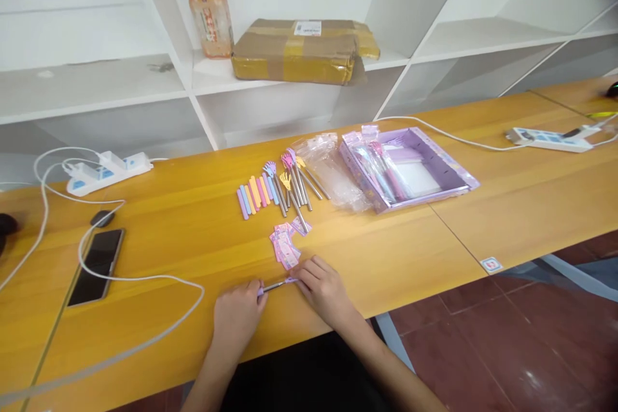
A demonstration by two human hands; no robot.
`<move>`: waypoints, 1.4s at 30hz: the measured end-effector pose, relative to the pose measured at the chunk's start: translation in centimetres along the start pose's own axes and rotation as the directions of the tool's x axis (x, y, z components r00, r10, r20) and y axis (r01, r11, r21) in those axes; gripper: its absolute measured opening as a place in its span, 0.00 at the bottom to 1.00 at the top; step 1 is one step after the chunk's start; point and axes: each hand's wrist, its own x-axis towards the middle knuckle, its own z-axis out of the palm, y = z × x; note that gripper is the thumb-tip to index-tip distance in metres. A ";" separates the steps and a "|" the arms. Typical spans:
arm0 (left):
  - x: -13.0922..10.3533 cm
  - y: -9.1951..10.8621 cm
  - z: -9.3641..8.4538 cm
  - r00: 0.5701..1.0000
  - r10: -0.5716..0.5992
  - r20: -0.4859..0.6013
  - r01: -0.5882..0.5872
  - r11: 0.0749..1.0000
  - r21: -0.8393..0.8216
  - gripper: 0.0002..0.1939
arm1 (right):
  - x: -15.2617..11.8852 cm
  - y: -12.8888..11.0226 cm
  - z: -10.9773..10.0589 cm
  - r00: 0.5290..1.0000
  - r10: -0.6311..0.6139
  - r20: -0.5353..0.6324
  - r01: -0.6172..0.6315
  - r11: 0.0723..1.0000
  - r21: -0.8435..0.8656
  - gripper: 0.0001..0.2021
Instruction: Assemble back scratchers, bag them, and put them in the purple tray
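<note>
Near the table's front edge, my left hand (240,312) is closed around the purple handle end of a back scratcher (274,286) with a metal rod. At its other end, my right hand (320,286) pinches the purple head, which the fingers mostly cover. Just beyond lies a small stack of printed pink cards (284,248). Farther back are several loose hand-shaped scratcher heads on metal rods (298,183), in pink, yellow and purple. Left of them, several coloured handle grips (255,196) lie in a row.
Clear plastic bags (333,170) lie beside a purple display box (425,170) with bagged scratchers. A phone (98,267), white cable and power strip (110,172) are at left. Another power strip (553,138) is at right. A cardboard box (294,51) and bottle (211,22) stand on the shelf.
</note>
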 end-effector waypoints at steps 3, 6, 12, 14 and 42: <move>-0.7 0.2 -0.9 0.999 0.040 0.020 -0.038 0.996 -0.082 0.12 | 0.3 0.3 -0.7 1.000 -0.005 -0.003 0.005 1.000 0.001 0.06; -1.5 -0.4 -2.2 0.989 0.144 -0.036 -0.149 0.957 -0.247 0.09 | 1.7 1.2 -3.4 0.999 -0.043 -0.008 0.044 0.998 0.041 0.03; 1.7 -3.6 -5.5 0.953 0.215 -0.216 -0.296 0.814 -0.500 0.14 | 9.2 8.2 -10.5 0.998 0.042 -0.040 -0.047 0.987 -0.156 0.22; 4.0 -4.4 -5.8 0.949 0.192 -0.249 -0.303 0.770 -0.561 0.16 | 12.0 11.5 -11.0 0.972 0.221 -0.083 -0.236 0.917 -0.322 0.16; 9.8 -6.3 -0.8 0.829 0.033 -0.558 -0.518 0.420 -0.745 0.17 | 15.6 13.3 -6.1 0.771 0.490 -0.406 -0.269 0.829 0.491 0.16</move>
